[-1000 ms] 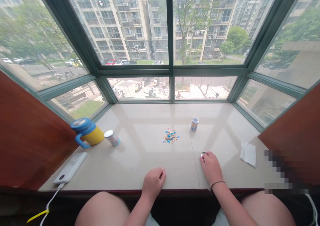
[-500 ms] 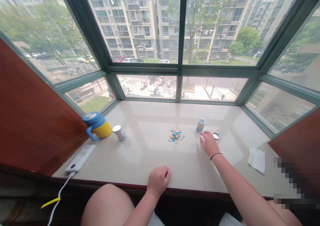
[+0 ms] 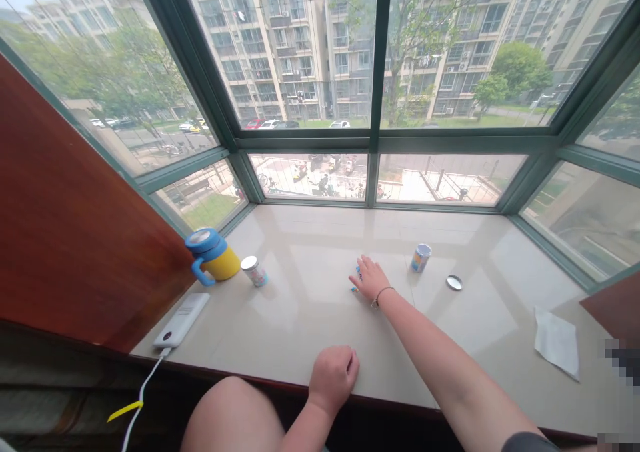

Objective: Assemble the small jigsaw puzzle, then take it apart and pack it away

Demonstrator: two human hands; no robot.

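My right hand, with a thin bracelet at its wrist, lies spread palm down over a small pile of jigsaw puzzle pieces. Most of the pile is hidden under it; a few blue and pale bits show at its left side. Near the front edge of the sill, my left hand rests curled in a loose fist, with nothing visible in it. An open small can with a blue and yellow print stands to the right of my right hand. Its round metal lid lies farther right.
On the left stand a blue and yellow jug and a second small can with a white top. A white power bank with a cable lies before them. A white paper sheet is at right. Windows close off the back.
My right hand has moved left, from beside the open can onto the puzzle pieces, covering most of them. My left hand stays curled at the edge. The camera view has shifted slightly.
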